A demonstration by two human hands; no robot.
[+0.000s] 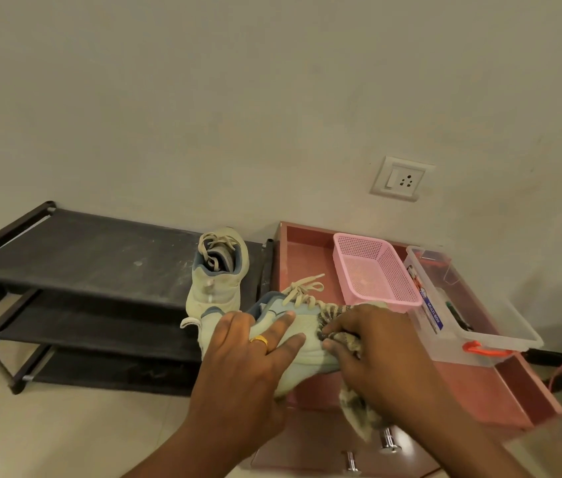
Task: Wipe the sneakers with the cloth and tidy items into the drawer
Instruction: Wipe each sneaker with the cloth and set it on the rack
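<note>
Left hand clasps the pale sneaker near its heel, above the open drawer; right hand, grip bunched on the striped cloth, presses it against the sneaker's side

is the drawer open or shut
Open: the drawer is pulled out, its inside showing, with the pink basket in it.
</note>
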